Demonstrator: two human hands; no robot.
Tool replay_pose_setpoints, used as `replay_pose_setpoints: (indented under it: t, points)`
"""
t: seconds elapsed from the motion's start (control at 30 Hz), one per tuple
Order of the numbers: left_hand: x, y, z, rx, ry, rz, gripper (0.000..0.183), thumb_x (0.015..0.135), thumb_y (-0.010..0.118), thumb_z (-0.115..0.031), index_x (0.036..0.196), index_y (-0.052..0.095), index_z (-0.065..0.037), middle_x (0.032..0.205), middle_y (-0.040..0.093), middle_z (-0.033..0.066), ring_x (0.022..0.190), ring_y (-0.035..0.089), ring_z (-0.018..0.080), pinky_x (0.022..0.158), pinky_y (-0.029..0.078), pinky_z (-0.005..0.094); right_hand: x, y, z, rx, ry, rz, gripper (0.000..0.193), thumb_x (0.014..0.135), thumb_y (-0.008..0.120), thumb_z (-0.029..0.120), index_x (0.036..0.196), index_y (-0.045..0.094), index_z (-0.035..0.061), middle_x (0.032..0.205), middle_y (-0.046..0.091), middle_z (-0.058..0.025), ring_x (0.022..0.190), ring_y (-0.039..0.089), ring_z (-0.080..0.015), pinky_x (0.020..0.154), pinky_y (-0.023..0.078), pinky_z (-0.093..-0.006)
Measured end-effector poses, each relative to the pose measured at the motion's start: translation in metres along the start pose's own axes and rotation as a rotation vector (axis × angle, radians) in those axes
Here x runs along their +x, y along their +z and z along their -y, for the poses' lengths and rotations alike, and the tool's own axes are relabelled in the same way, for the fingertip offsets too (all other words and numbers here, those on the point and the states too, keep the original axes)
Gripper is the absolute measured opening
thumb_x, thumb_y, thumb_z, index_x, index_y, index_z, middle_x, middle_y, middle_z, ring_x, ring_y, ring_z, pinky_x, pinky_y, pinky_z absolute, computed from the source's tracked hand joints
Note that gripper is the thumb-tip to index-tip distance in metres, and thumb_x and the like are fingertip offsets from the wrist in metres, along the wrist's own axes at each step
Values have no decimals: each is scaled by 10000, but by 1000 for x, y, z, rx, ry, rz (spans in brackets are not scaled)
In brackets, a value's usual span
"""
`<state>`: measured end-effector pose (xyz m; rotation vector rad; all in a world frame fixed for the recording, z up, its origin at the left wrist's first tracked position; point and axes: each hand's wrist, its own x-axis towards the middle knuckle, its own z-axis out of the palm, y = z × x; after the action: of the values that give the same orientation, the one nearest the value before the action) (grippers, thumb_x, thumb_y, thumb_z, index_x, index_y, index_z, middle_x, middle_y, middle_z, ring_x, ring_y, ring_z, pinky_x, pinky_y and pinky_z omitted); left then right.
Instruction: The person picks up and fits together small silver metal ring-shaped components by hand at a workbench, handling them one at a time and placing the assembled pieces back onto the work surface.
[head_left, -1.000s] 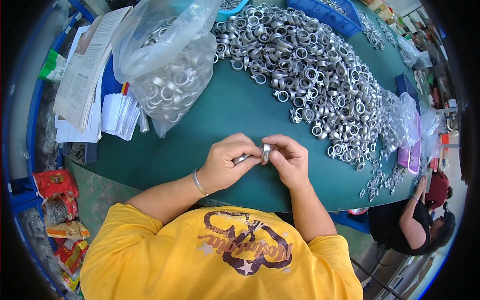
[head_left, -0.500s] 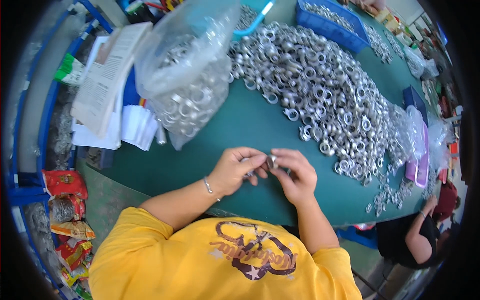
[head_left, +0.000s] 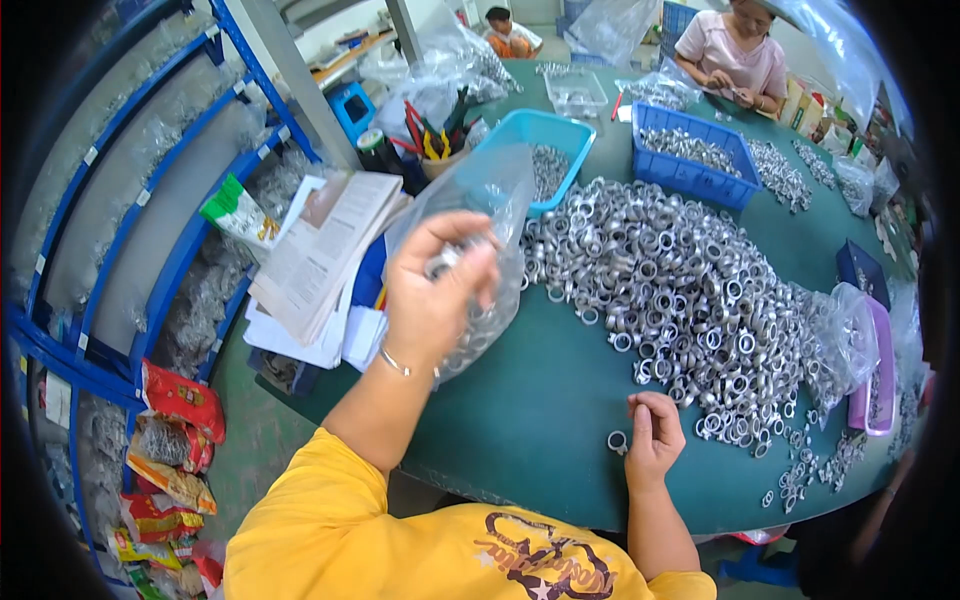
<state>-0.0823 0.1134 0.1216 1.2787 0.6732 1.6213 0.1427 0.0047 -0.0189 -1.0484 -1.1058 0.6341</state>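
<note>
My left hand (head_left: 440, 290) is raised over the clear plastic bag (head_left: 505, 250) at the left of the table. Its fingers are curled round silvery metal rings (head_left: 442, 262), slightly blurred; how many I cannot tell. Most of the bag, with more rings inside, is hidden behind this hand. My right hand (head_left: 655, 438) rests low over the green table (head_left: 540, 400), fingers curled in and thumb on top. What it may hold is hidden. A single metal ring (head_left: 617, 440) lies just left of it. Beyond spreads a big heap of metal rings (head_left: 690, 290).
Behind the heap stand a turquoise tub (head_left: 570, 130) and a blue crate (head_left: 695, 155) of metal parts. Papers (head_left: 325, 260) lie at the left edge by blue shelving (head_left: 180, 200). A purple basket (head_left: 878, 370) stands right. Across the table sits a person in pink (head_left: 735, 55).
My hands, together over the table before, are now apart. The left has gone up and left to the bag; the right has shifted right and down. The view has tilted up.
</note>
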Motion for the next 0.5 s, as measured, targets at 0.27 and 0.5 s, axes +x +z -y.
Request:
replay_pose_setpoints:
  t: [0.27, 0.5]
  points:
    - [69, -70, 18, 1299, -24, 380, 208, 773, 621, -79, 964, 617, 2, 919, 637, 122, 834, 602, 228, 733, 467, 315, 3, 1, -1, -125, -28, 28, 70, 804, 572, -36, 866, 604, -24, 827, 598, -102, 725, 567, -150, 639, 448, -223]
    - [29, 22, 6, 1034, 581, 191, 108, 734, 618, 11, 840, 617, -6, 844, 608, 131, 771, 593, 283, 713, 478, 343, 11, -4, -1, -580, -201, 153, 249, 738, 566, -2, 984, 600, 12, 1061, 587, -133, 1012, 515, -320, 897, 371, -432]
